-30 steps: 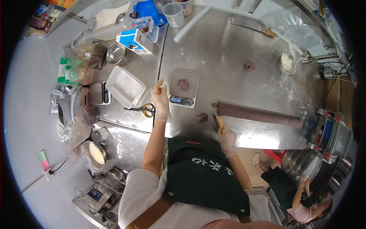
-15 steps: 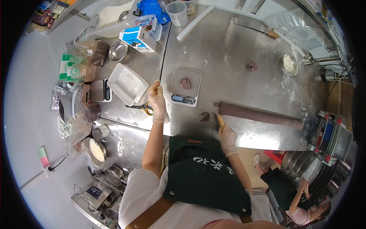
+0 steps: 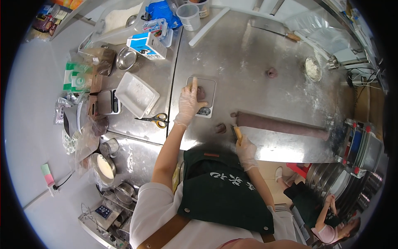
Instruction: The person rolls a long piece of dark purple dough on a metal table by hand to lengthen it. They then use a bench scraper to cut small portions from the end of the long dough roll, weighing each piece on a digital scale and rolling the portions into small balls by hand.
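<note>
My gloved left hand (image 3: 189, 103) is over the kitchen scale (image 3: 209, 87), thumb and fingers apart around a small purple dough piece (image 3: 201, 92) on its plate. Whether the fingers touch the dough cannot be made out. In my gloved right hand (image 3: 247, 151) is a dough scraper (image 3: 238, 133) with a yellowish handle, its blade seen nearly edge-on. Right beside the blade lies a long purple dough roll (image 3: 282, 125), with a small bit of dough at its left end. Another cut piece (image 3: 220, 128) rests on the steel table between my hands.
Scissors (image 3: 159, 120) and a white tray (image 3: 137, 95) lie left of the scale. A purple lump (image 3: 272, 73) and a bowl of flour (image 3: 313, 69) are farther right. A cleaver (image 3: 273, 29) lies at the back. Another person (image 3: 321, 211) is at lower right.
My left hand has moved right, from beside the scissors onto the scale, its fingers spreading around the dough there. My right hand stays by the roll with the scraper.
</note>
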`<state>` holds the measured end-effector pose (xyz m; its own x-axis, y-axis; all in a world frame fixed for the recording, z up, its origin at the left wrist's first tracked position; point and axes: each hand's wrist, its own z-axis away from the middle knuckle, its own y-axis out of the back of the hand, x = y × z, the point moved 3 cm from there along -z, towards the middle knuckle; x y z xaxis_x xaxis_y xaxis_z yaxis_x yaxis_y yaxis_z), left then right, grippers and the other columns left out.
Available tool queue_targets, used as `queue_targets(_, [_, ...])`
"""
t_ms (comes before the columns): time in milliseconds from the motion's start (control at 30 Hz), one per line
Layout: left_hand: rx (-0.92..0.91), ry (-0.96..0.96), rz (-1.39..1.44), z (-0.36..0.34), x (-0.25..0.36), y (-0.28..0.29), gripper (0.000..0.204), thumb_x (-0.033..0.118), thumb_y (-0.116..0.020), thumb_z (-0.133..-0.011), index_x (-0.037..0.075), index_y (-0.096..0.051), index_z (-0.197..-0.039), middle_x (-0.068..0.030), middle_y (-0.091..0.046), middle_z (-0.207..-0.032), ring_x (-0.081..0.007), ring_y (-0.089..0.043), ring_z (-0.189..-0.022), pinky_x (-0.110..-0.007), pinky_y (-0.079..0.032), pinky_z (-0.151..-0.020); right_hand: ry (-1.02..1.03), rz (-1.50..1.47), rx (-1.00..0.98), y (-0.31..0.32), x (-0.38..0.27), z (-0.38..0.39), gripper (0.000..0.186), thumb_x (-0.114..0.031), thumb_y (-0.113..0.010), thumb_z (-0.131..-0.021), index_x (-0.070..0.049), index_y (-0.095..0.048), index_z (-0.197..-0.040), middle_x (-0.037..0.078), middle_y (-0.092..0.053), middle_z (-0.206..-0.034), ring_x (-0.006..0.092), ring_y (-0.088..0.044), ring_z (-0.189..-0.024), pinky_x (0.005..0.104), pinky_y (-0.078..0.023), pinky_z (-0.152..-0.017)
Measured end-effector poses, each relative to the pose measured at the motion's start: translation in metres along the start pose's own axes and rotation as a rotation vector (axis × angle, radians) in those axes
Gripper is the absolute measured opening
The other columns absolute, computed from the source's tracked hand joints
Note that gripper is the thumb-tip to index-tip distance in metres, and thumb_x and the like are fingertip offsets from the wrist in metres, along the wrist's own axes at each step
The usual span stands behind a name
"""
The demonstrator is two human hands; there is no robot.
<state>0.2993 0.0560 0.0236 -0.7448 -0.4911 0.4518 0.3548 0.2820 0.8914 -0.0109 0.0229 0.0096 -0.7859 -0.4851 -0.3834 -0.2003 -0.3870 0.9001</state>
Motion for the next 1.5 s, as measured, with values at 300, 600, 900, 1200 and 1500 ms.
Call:
queue_targets(300, [-0.121, 0.041, -0.113, -0.027, 0.004, -0.044, 0.08, 0.025, -0.082, -0.074, 0.01, -0.046, -0.144, -0.0182, -0.054, -0.122, -0.0347, -0.055, -0.112, -0.041, -0.053, -0.092, 0.038, -0.147, 0.096, 0.017, 0.004, 0.007, 0.014, -0.02, -0.066, -0.086, -0.01, -0.058, -0.092, 0.014, -0.064, -0.066, 0.0357, -0.063, -0.056, 0.0482, -0.05, -0.051])
queue_targets(600, [-0.091, -0.437, 0.182, -0.09, 0.207, -0.165, 0.099, 0.026, -0.083, -0.074, 0.002, -0.027, -0.152, -0.0152, -0.053, -0.121, -0.0339, -0.055, -0.107, -0.039, -0.054, -0.086, -0.102, -0.326, 0.373, 0.095, 0.028, 0.008, 0.014, -0.011, -0.072, -0.083, -0.006, -0.063, -0.092, 0.014, -0.061, -0.061, 0.0349, -0.061, -0.049, 0.0447, -0.048, -0.047])
queue_targets(900, [-0.039, -0.277, 0.186, -0.088, 0.205, -0.15, 0.1, 0.023, -0.08, -0.078, 0.0, -0.019, -0.154, -0.0222, -0.051, -0.127, -0.0358, -0.055, -0.107, -0.041, -0.051, -0.09, -0.389, -0.321, 0.222, 0.104, 0.043, 0.001, 0.019, -0.016, -0.069, -0.086, -0.003, -0.062, -0.098, 0.023, -0.064, -0.07, 0.0427, -0.065, -0.065, 0.0485, -0.051, -0.057])
queue_targets(1200, [-0.362, -0.106, 0.632, -0.05, 0.189, -0.075, 0.066, 0.027, -0.07, -0.089, 0.016, -0.041, -0.148, -0.0162, -0.056, -0.128, -0.0352, -0.05, -0.122, -0.042, -0.046, -0.099, -0.312, -0.169, 0.278, 0.066, -0.015, -0.037, 0.016, -0.013, -0.065, -0.085, -0.007, -0.06, -0.098, 0.015, -0.066, -0.071, 0.0351, -0.065, -0.061, 0.0464, -0.052, -0.053])
queue_targets(1500, [-0.531, -0.324, 0.489, -0.042, 0.217, -0.071, 0.066, 0.028, -0.066, -0.09, 0.01, -0.039, -0.148, -0.017, -0.055, -0.131, -0.0376, -0.048, -0.123, -0.045, -0.043, -0.101, -0.421, -0.028, 0.171, 0.042, -0.03, -0.045, 0.014, -0.015, -0.064, -0.087, -0.009, -0.056, -0.097, 0.015, -0.066, -0.068, 0.0372, -0.066, -0.061, 0.0473, -0.052, -0.056])
